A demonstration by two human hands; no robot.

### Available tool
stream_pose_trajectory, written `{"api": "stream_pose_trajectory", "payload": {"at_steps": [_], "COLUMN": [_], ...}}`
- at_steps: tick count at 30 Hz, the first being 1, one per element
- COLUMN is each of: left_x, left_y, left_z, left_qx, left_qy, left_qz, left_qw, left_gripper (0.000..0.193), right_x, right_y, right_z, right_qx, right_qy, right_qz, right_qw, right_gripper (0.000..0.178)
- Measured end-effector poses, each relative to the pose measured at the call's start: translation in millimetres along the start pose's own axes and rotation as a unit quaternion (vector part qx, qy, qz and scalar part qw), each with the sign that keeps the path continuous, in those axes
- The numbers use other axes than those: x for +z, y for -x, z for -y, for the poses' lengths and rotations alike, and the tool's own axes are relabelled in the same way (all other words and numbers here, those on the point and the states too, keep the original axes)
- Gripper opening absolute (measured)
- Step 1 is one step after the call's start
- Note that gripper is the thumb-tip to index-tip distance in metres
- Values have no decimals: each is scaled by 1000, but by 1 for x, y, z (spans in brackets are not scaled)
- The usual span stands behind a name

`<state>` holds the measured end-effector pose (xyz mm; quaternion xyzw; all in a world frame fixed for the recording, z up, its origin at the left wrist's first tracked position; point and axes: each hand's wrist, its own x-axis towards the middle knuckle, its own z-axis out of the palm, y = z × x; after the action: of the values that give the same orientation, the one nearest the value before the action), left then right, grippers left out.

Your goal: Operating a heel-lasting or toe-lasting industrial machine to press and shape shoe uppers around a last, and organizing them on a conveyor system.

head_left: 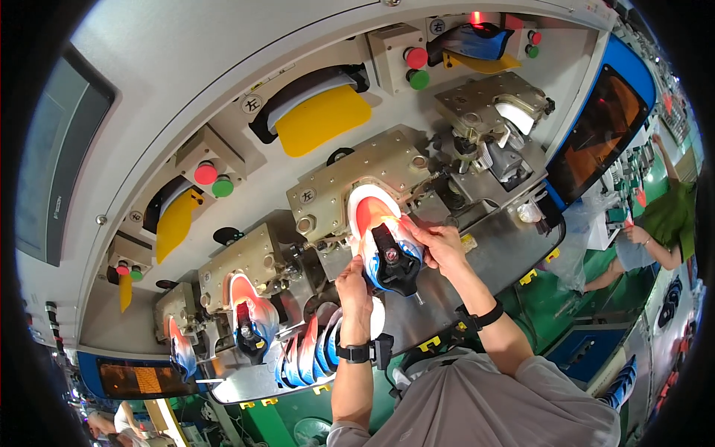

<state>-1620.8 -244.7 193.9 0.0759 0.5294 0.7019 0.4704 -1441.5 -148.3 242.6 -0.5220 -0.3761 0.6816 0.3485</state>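
Both hands grip a shoe upper (370,211) coloured white, orange and blue, set against the metal mould plate (360,181) of the machine's middle station. My left hand (353,289) pinches its left edge, with the fingertips partly hidden. Opposite it, my right hand (443,248) has its fingers closed on the right edge. A black clamp-like piece (395,270) with a round centre lies over the upper's near end. Further left, a similar shoe upper (253,313) sits at another station, and one more upper (181,350) stands at the far-left station.
Several blue-and-orange uppers (305,356) stand in a row on the metal table (428,316), left of my left forearm. Red and green buttons (205,173) and yellow flaps (325,123) line the machine above. Another station (495,104) is at right. A person in green (666,223) is far right.
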Motion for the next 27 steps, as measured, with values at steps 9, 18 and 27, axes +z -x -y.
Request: {"api": "stream_pose_trajectory", "payload": {"at_steps": [9,18,27], "left_x": [2,1,-3], "left_y": [-2,-1,-9], "left_z": [-5,-7,11], "left_qx": [-24,-27,-54], "left_qy": [-1,-2,46], "left_qz": [19,24,58], "left_qw": [1000,999,996], "left_gripper": [23,26,26], "right_x": [-7,-9,-11], "right_y": [-5,-6,-12], "right_z": [-11,-13,-25], "right_qx": [-33,-23,-16], "right_qy": [-7,-17,-37], "right_qz": [52,72,59], "right_qw": [998,997,997], "right_gripper": [31,27,34]}}
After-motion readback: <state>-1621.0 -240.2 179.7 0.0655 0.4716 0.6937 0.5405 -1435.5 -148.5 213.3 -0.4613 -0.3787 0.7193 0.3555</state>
